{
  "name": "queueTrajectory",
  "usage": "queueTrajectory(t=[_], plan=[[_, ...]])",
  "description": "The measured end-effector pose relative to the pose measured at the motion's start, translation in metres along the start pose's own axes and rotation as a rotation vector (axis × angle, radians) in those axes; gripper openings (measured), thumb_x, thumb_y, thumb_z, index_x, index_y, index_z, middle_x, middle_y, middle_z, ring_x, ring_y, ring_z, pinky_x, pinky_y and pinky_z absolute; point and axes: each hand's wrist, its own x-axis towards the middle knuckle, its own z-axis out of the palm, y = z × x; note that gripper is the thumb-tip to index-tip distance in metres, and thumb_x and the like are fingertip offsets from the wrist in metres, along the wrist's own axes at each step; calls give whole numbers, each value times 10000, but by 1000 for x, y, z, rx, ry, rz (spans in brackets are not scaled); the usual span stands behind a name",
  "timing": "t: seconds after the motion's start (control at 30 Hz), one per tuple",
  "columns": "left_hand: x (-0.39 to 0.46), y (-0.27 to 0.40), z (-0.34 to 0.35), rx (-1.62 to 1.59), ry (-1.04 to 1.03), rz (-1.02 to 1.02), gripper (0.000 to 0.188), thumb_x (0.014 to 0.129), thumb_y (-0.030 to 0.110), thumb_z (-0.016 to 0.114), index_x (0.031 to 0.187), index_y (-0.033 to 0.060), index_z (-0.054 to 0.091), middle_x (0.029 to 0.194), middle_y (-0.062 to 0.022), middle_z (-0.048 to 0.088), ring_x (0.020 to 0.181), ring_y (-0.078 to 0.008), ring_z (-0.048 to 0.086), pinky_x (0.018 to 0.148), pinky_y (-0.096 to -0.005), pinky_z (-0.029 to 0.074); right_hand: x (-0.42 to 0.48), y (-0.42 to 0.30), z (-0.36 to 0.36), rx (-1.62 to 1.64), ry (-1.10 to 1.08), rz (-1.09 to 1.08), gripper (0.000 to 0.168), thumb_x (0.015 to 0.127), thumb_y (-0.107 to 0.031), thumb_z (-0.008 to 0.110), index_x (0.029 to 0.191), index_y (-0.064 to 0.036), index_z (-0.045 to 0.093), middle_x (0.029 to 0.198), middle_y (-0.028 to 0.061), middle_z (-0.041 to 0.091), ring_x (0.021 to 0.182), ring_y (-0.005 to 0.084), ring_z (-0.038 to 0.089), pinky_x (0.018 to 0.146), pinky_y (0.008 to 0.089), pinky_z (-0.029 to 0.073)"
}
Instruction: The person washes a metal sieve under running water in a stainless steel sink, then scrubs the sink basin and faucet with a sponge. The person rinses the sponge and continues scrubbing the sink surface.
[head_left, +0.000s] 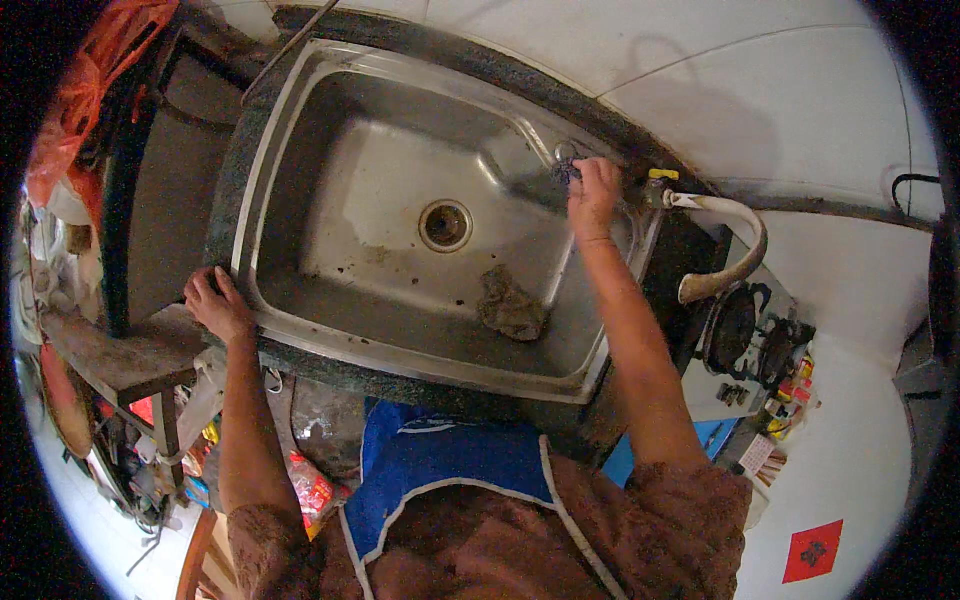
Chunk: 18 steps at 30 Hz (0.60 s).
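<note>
A stainless steel sink (390, 150) lies before me, with its round drain (445, 225) near the middle of the basin. My right hand (596, 196) is at the sink's far right corner, fingers closed on a dark scouring pad (565, 171). The pad is beside the metal ledge there, partly hidden by my fingers. On the left, my left hand (217, 304) rests on the counter edge by the sink's near left corner, with nothing seen in it. A crumpled brown wet rag (511, 304) lies on the basin floor at the near right, among dark specks.
Right of the sink, a white curved hose (739, 244) hangs from a tap with a yellow handle (663, 174). A gas stove (739, 330) stands beyond it. At left are a wooden stand (127, 349) and red plastic bags (94, 97). A tiled wall (720, 75) rises behind.
</note>
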Motion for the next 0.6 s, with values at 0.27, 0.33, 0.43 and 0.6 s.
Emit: queueTrajectory(t=[0.27, 0.33, 0.43, 0.6], plan=[[-4, -8, 5, 31, 34, 63, 206, 889, 239, 549, 999, 65, 547, 1019, -138, 542, 971, -342, 490, 836, -450, 385, 28, -16, 8, -44, -174, -118, 361, 611, 42, 684, 923, -84, 554, 932, 123, 516, 950, 341, 485, 846, 432, 381], [-3, -10, 4, 2, 30, 46, 201, 889, 234, 548, 998, 65, 547, 1022, -137, 542, 972, -341, 490, 840, -448, 385, 28, -15, 7, 1, -159, -104, 359, 604, 43, 686, 913, -77, 548, 931, 124, 516, 949, 342, 484, 843, 440, 376], [-5, -11, 1, 17, 63, 41, 192, 889, 228, 547, 990, 66, 550, 1025, -133, 542, 974, -336, 491, 849, -443, 384, 12, 8, -2, -48, -103, -93, 355, 601, 35, 690, 904, -68, 535, 936, 132, 515, 950, 347, 480, 829, 445, 373], [0, -1, -3, 18, -5, 15, 161, 884, 214, 558, 957, 71, 559, 1020, -125, 548, 974, -326, 495, 861, -434, 379, 43, -30, 19, -78, -97, -23, 350, 607, 20, 687, 908, -72, 533, 929, 135, 511, 929, 356, 476, 818, 442, 377]])
